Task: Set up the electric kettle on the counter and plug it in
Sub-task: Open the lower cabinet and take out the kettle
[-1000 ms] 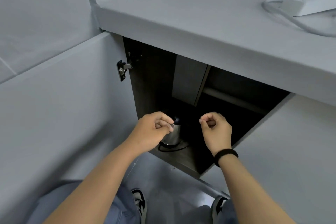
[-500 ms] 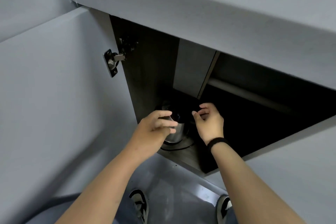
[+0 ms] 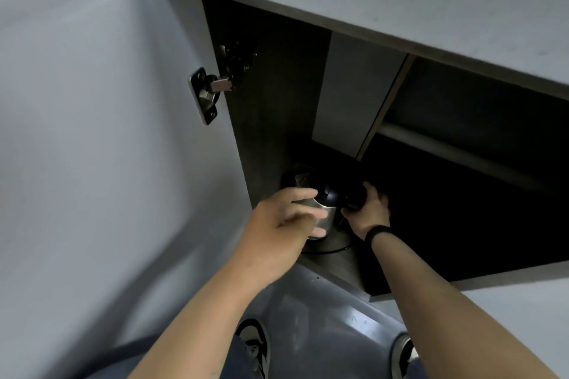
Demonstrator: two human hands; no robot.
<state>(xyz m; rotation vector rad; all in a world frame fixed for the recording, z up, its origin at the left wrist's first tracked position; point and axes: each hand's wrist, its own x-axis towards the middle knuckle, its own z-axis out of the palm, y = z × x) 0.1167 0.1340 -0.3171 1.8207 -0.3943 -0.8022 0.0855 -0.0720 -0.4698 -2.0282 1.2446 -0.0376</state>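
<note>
Inside cabinet (image 3: 271,108): steel kettle (image 3: 323,218), dark lid, upright; right hand (image 3: 366,209) grips handle.

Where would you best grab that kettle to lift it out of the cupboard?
Probably by the dark handle on its right side, coming in from the front right, as the right hand does. The steel body is round and smooth, so the left hand can only steady it, and the cupboard wall crowds its left.
</note>
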